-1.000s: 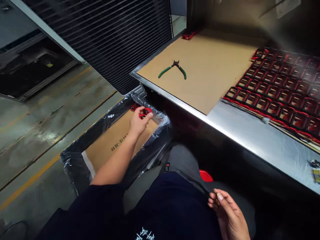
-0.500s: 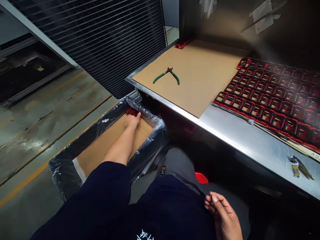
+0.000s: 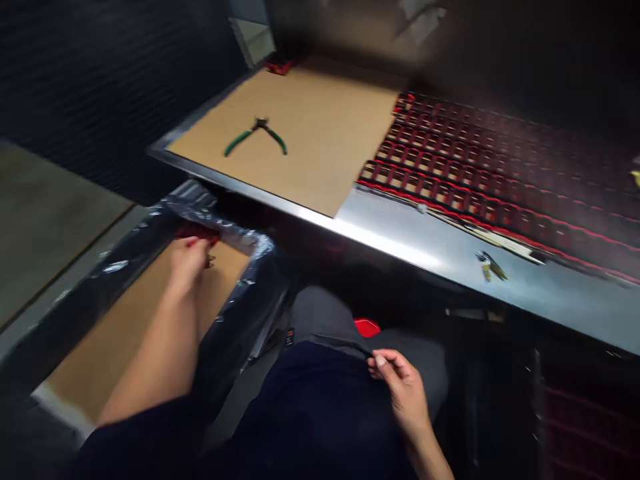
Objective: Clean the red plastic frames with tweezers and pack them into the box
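My left hand (image 3: 189, 261) is over a plastic-lined box (image 3: 260, 245), close to red-and-black pieces (image 3: 200, 231) at its far end. Motion blurs its fingers, so I cannot see whether anything is in them. Brown cardboard (image 3: 135, 313) lies inside that box. Above my lap, my right hand (image 3: 400, 380) has thumb and fingertips pinched together beside the dark shirt hem; what sits between them is too small to make out.
On the metal bench (image 3: 380, 233) lie a cardboard sheet (image 3: 320, 127), green-handled cutting pliers (image 3: 261, 127), rows of red-and-black units (image 3: 440, 167) and a small yellow-handled tool (image 3: 491, 267). A red unit (image 3: 279, 65) stands at the sheet's far corner.
The view has swung to the right. My left hand has drawn back slightly from the red pieces in the box. My right hand keeps its pinch above the lap.
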`<state>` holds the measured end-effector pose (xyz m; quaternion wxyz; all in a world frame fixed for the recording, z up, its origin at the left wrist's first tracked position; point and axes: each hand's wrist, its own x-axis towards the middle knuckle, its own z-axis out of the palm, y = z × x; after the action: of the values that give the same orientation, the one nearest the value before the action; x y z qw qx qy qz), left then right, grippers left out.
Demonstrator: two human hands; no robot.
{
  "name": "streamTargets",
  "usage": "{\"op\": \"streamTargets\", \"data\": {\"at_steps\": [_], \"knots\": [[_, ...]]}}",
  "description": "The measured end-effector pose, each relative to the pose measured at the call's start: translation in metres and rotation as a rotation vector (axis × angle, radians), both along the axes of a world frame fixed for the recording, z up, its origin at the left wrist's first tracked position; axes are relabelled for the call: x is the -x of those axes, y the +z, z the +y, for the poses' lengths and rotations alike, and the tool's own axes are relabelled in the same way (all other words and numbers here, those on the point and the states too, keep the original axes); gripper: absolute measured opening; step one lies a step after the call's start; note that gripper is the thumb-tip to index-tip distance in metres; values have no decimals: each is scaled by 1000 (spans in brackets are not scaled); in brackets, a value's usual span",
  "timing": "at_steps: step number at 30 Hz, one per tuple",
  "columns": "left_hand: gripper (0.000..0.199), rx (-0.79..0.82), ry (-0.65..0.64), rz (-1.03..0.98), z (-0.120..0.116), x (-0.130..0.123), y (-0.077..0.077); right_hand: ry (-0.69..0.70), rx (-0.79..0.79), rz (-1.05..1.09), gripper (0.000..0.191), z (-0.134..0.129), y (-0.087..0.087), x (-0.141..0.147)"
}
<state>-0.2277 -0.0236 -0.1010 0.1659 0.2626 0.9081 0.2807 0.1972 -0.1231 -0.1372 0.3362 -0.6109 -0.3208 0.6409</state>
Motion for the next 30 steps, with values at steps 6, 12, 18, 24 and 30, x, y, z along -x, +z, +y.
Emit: {"op": "streamTargets", "data": {"at_steps": [6, 12, 18, 24, 30], "knots": [[41, -318, -340, -657, -44, -183, -9, 244, -450, -195, 56, 6, 8, 24], [42, -437, -715, -1112, -70, -277, -20, -17, -397, -209, 34, 23, 20, 3], [17, -401, -1158, -748, -81, -250, 6, 11, -189, 170, 52, 19, 23, -27], [10, -558, -1423, -541, -87, -252, 8, 179, -253, 311, 60, 10, 34, -26], [9, -619, -1543, -383, -86, -251, 4, 257, -358, 194, 58, 8, 32, -24]]}}
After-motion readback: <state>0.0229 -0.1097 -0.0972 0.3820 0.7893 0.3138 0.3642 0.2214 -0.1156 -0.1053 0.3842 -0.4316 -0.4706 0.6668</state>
